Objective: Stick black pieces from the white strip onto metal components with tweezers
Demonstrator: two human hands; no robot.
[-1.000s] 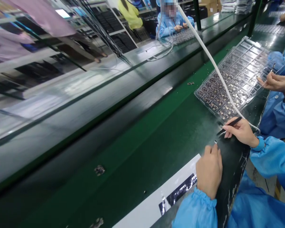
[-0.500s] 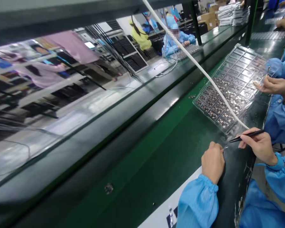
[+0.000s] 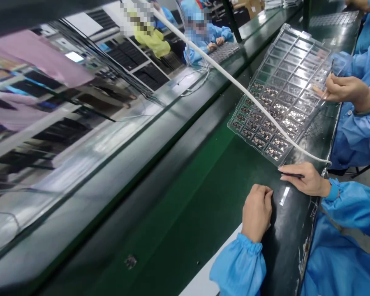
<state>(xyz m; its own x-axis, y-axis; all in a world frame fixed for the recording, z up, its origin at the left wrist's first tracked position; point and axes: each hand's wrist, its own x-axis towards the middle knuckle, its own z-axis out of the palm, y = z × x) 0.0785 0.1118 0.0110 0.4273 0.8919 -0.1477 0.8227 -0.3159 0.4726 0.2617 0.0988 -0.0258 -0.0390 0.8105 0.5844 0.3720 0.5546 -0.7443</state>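
My left hand [image 3: 256, 211] rests on the dark bench edge with its fingers curled in; nothing shows between them. My right hand [image 3: 306, 179] lies flat just to its right, holding thin black tweezers [image 3: 291, 175] that point left. A small clear strip [image 3: 284, 196] lies on the bench between the two hands. Just beyond my right hand sits a clear plastic tray [image 3: 267, 57] with rows of pockets, the near ones holding small dark parts. A white cable [image 3: 234, 82] runs from the upper left across the tray to my right wrist.
A co-worker's hand [image 3: 342, 88] in a blue sleeve works at the tray's right edge. The green conveyor belt [image 3: 185, 197] runs left of my hands with a small loose part [image 3: 130, 260] on it. A white sheet [image 3: 200, 279] lies near my left sleeve. Other people sit far back.
My right hand has come down onto the bench with the tweezers laid flat. My left hand's fingertips no longer pinch at the small strip, which now lies between the hands.
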